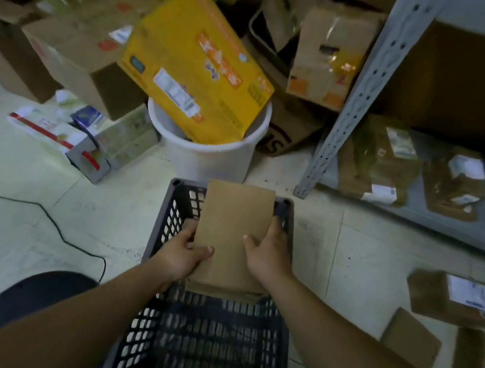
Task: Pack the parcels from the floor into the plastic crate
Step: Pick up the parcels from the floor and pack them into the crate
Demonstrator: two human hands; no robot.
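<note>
Pale floor tiles surrounded the dark crate. Both hands, the left hand and right hand, gripped a brown parcel over its far end; lowering it inside seemingly came next.

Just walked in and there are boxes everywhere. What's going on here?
A person is packing parcels into a dark perforated plastic crate on the floor. The left hand and right hand grip the side edges of a flat brown cardboard parcel, holding it over the crate's far end. Several brown labelled parcels lie on the floor to the right, not yet packed. Beyond the crate, a yellow box sits tilted in a white bucket.
</note>
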